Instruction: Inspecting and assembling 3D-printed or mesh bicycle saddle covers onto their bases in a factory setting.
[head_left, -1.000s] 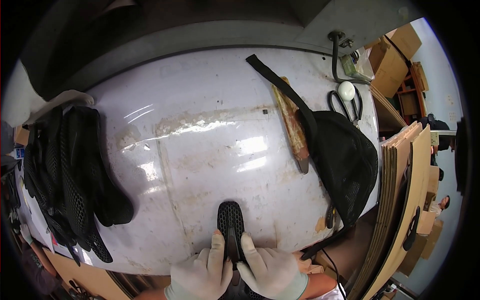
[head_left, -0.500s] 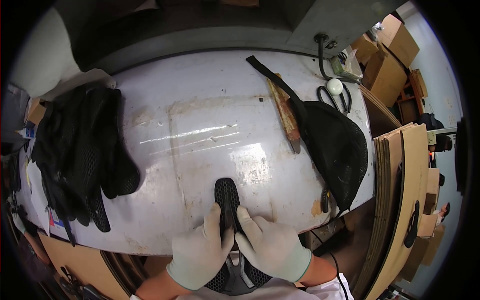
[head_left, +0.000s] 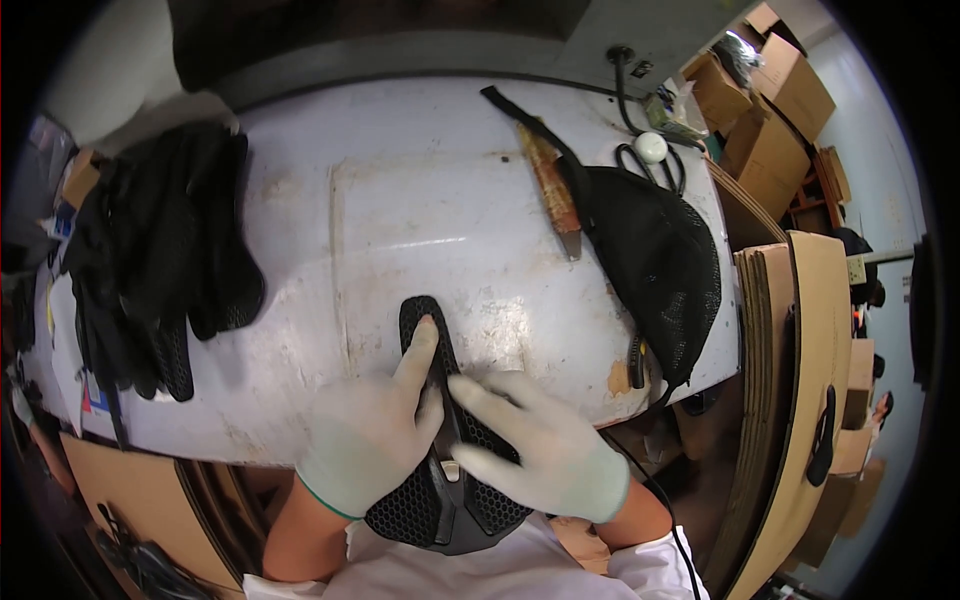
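Note:
A black bicycle saddle point(head_left: 485, 507) with a honeycomb texture and a grooved middle lies at the table's front edge, narrow nose pointing away from me. White gloves cover both hands. My left hand point(head_left: 375, 430) grips its left side, index finger stretched along the nose and thumb at the groove; its other fingers are hidden. On the right side, my right hand point(head_left: 545, 440) rests with fingers stretched and apart, fingertips at the saddle's groove and edge. Part of the saddle's middle is hidden by the hands.
Black mesh-textured pieces point(head_left: 160, 260) are piled at the left of the white table point(head_left: 400, 200). To the right lie a black mesh piece with a strap point(head_left: 655, 260), a worn wooden-handled tool point(head_left: 548, 185) and a white ball point(head_left: 650, 148). Cardboard sheets point(head_left: 820, 330) stand beyond.
My left index finger has slid forward along the saddle's nose. My right hand has loosened, its fingers spreading away from the groove. The saddle sits a little farther forward and left in view.

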